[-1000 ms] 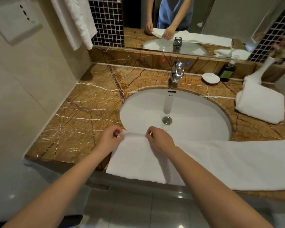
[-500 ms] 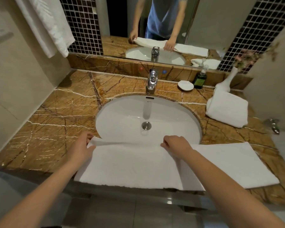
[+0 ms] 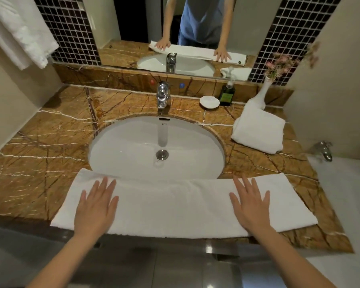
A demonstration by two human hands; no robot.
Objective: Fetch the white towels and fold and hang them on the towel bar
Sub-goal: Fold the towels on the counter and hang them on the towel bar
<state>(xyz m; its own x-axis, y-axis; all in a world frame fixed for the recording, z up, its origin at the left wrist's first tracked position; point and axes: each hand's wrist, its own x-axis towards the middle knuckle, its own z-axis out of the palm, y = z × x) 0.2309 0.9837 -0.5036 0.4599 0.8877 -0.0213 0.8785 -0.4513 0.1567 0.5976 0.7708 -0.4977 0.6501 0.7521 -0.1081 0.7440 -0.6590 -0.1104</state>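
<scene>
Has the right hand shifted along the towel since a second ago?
Yes. The right hand has slid rightward along the towel: it was level with the sink drain, now past the basin's right edge.

- Long towel (image 3: 175,206) spans the lower middle of the frame, along the counter (image 3: 40,146) edge below the sink (image 3: 133,146)
- Left hand (image 3: 95,206) and right hand (image 3: 250,206) — both flat, fingers spread — press on it

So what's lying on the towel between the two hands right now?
Nothing: in the head view the stretch of flat towel between the left hand and right hand is bare white cloth, both palms pressed open on it.
</scene>
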